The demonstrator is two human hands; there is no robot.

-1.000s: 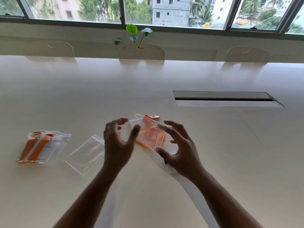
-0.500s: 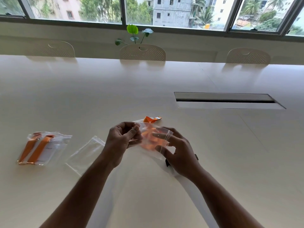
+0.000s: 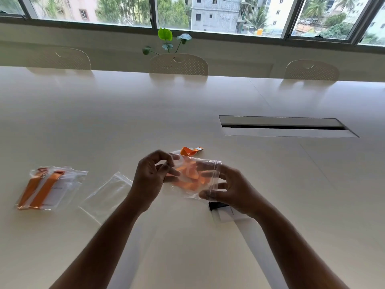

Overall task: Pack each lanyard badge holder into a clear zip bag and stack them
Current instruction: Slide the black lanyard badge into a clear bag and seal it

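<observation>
In the head view, the left hand (image 3: 151, 178) and the right hand (image 3: 233, 191) each pinch a side of the clear zip bag (image 3: 195, 177) just above the table (image 3: 145, 111), orange lanyard inside, and should press along the zip until it shuts.

No text can be read anywhere. The white card (image 3: 226, 215) lying on the bench (image 3: 125, 113) just near the right hand (image 3: 233, 190) carries a short line of dark print along its edge, too small and blurred to make out. The packed bag (image 3: 51, 187) at the left shows a similar faint dark line on the white badge card inside it, also unreadable. Nothing else bears lettering, numbers or a brand mark.
</observation>
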